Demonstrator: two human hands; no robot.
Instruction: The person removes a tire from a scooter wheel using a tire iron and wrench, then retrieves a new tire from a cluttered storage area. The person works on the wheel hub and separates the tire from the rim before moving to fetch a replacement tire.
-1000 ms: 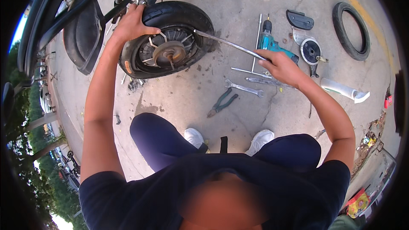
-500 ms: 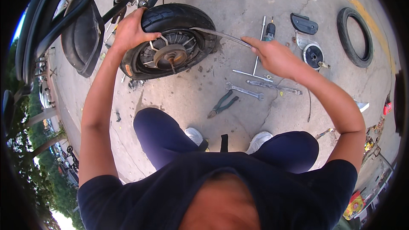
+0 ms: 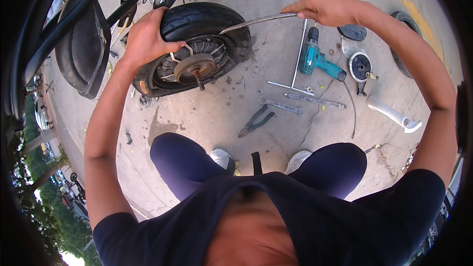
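A black tyre (image 3: 204, 17) sits on a hub wheel (image 3: 195, 68) with metal spokes and a rusty central axle, at the upper left. My left hand (image 3: 147, 40) grips the tyre's left side, fingers behind it and thumb across toward a spoke. In my right hand (image 3: 329, 9), closed around its outer end, is a long metal tyre lever (image 3: 266, 18). The lever's other tip is lodged at the tyre's inner edge, by the rim. The lever lies nearly level, sloping slightly up to the right.
Right of the wheel on the concrete lie a T-handle wrench (image 3: 298, 56), a teal drill (image 3: 315, 60), another lever (image 3: 315, 101), a spanner (image 3: 283, 105), pliers (image 3: 256, 121) and a round brake part (image 3: 361, 65). A loose tyre (image 3: 405, 19) is farther right. Black vehicle frame tubes (image 3: 51, 39) fill the upper left.
My right hand has swung the lever's outer end up and away from me, uncovering the drill. My left hand keeps its hold on the tyre.
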